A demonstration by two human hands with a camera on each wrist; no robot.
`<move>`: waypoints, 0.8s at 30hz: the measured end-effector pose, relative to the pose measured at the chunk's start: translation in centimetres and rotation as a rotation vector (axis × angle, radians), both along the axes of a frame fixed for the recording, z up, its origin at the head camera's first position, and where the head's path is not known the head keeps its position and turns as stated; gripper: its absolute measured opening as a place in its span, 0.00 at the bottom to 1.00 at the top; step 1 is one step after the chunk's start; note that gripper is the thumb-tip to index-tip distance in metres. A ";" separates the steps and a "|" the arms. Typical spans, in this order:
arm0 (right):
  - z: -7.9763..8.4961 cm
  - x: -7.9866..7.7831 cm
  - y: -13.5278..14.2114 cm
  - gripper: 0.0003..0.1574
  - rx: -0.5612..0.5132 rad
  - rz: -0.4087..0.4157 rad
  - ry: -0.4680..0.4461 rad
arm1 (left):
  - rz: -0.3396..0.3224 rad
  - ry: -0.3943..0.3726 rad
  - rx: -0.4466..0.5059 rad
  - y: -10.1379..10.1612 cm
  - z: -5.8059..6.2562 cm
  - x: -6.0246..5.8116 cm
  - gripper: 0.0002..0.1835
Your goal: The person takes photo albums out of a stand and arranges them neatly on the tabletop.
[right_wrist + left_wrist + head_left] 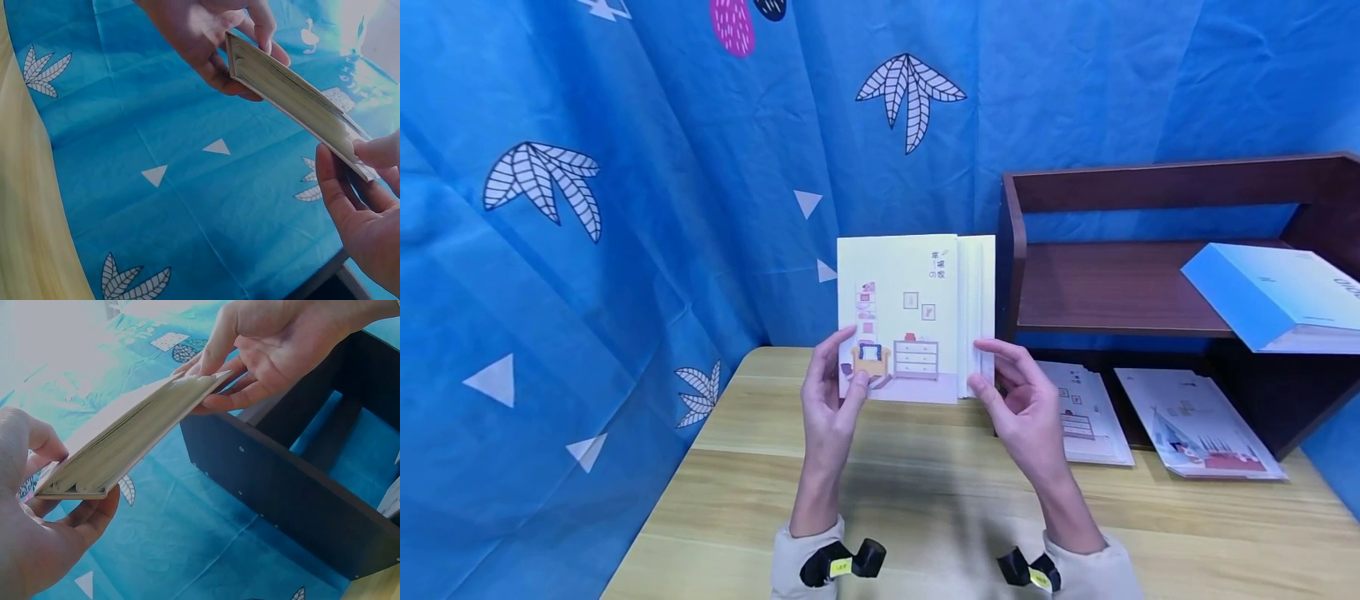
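A square book (pixel 917 258) with a pale cover, showing a drawn armchair and a chest of drawers, is held up above the table. Its left edge is gripped by my left hand (pixel 829 408), thumb on the front cover and fingers behind. My right hand (pixel 1024 404) pinches the right side, where the cover sits back and a strip beneath it shows. In the left wrist view the page edges (pixel 144 434) appear between the two covers. From the right wrist, the book (pixel 294 94) is seen edge-on, tilted between both hands.
A dark wooden shelf (pixel 1120 283) stands at the right on the wooden table (pixel 737 492). A blue-and-white book (pixel 1300 296) lies on its upper board, overhanging the front. Below are two flat illustrated books, one left (pixel 1093 417) and one right (pixel 1202 425). A blue patterned curtain (pixel 700 167) hangs behind.
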State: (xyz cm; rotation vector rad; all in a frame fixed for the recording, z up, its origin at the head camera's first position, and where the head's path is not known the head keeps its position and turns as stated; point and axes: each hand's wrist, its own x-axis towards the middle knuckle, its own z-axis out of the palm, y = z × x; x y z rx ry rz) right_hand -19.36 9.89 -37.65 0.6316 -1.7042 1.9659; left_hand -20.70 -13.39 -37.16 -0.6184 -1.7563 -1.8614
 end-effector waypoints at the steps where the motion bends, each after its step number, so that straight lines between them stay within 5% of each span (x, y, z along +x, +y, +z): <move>1: 0.0 -0.1 -0.1 0.28 0.000 0.003 0.001 | 0.006 -0.001 0.001 -0.1 0.0 -0.1 0.28; 24: -1.0 -1.5 -1.5 0.27 -0.018 0.034 -0.052 | 0.031 -0.035 0.005 -1.2 -0.6 -1.2 0.27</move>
